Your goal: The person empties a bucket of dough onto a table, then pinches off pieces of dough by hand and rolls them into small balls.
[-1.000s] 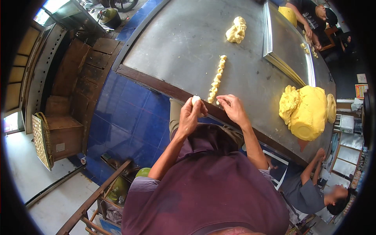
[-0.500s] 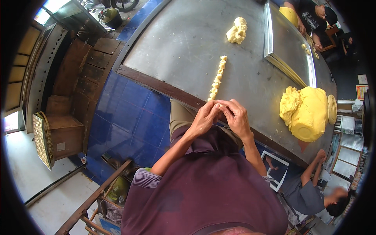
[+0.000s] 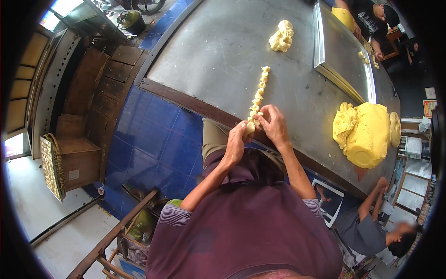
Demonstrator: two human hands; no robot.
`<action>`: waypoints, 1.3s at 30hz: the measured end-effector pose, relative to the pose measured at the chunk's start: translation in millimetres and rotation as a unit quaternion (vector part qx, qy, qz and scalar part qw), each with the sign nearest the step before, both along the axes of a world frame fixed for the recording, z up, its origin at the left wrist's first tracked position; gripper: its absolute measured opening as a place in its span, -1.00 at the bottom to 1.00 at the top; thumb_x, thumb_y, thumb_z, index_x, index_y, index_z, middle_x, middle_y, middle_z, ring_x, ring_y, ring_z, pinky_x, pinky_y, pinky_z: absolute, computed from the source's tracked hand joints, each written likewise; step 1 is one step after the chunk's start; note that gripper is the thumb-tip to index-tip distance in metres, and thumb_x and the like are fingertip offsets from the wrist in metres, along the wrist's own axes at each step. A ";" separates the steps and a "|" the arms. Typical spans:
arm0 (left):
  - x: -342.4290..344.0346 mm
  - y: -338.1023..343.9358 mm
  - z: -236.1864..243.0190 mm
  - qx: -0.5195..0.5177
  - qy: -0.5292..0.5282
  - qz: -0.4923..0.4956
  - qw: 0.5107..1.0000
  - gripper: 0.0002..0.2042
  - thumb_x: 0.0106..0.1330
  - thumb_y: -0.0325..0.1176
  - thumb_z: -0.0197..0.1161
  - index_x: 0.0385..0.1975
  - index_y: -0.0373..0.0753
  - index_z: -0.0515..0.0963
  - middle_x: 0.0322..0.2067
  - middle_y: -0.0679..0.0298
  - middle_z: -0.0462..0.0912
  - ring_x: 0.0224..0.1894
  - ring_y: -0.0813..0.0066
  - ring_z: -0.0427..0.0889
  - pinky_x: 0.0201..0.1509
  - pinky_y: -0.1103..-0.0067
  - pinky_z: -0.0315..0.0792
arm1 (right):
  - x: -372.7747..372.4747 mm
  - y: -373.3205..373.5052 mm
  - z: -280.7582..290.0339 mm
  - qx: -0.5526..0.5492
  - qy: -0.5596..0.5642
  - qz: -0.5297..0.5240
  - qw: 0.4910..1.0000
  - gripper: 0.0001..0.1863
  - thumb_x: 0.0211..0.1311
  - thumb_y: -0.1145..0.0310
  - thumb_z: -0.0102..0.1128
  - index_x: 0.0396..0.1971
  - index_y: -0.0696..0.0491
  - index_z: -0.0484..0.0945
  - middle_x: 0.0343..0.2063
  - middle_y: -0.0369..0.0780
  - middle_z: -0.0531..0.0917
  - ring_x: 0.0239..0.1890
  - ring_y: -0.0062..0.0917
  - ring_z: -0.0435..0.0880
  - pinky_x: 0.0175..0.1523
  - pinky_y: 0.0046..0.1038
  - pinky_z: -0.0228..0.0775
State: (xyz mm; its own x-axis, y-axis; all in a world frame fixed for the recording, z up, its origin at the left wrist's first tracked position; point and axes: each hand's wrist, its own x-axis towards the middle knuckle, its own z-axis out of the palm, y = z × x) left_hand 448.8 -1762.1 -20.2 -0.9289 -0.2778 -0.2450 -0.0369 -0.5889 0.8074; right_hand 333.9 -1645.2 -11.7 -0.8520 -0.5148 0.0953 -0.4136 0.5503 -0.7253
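Note:
At the table's near edge, my left hand [image 3: 236, 142] is closed on a pale yellow, flattened dough piece [image 3: 250, 128]. Just right of it, my right hand [image 3: 274, 126] has its thumb and fingers pinched together at the near end of a row of small dough pieces [image 3: 257, 101]. The fingertips hide most of what they grip there; it looks like one small piece of that dough. The row runs away from me across the metal tabletop [image 3: 209, 60]. Farther back sits a lumpy pale dough mass [image 3: 281, 37].
A large yellow dough mound [image 3: 367, 135] rests at the right of the table. Behind it are stacked metal trays [image 3: 344, 53]. One co-worker [image 3: 371, 23] works at the far right; another person [image 3: 367, 228] is at the lower right. Blue floor tiles [image 3: 148, 135] lie left of the table.
My hands were together at the edge. The right has moved slightly forward to the row's end, while the left has turned, showing the flattened dough piece in it.

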 end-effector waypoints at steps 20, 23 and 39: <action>-12.9 13.4 -0.1 -0.130 0.054 -0.080 0.987 -0.69 0.52 -0.26 -0.10 -0.39 -0.32 0.47 -0.59 0.47 0.36 -0.57 0.77 0.22 -0.51 0.70 0.13 | -12.1 1.7 9.9 0.052 -0.010 -0.003 0.999 -0.71 0.36 0.21 0.10 -0.26 0.17 0.40 -0.46 -0.06 0.58 -0.35 -0.12 0.60 -0.25 -0.18 0.42; -12.1 -4.2 12.1 -0.047 -0.016 -0.062 0.997 -0.70 0.48 -0.28 -0.09 -0.30 -0.37 0.53 -0.55 0.46 0.39 -0.54 0.75 0.27 -0.48 0.70 0.18 | -18.8 0.3 1.4 -0.005 -0.006 0.004 1.000 -0.68 0.25 0.18 0.25 -0.31 0.15 0.45 -0.38 -0.11 0.57 -0.39 -0.28 0.60 -0.25 -0.27 0.43; -33.6 9.7 6.3 -0.172 -0.027 -0.052 0.983 -0.70 0.51 -0.21 -0.05 -0.36 -0.31 0.47 -0.61 0.38 0.40 -0.53 0.68 0.32 -0.48 0.58 0.26 | 20.2 9.0 42.1 -0.079 0.047 0.055 0.994 -0.77 0.35 0.28 0.12 -0.22 0.17 0.49 -0.39 -0.05 0.56 -0.36 -0.15 0.60 -0.28 -0.25 0.43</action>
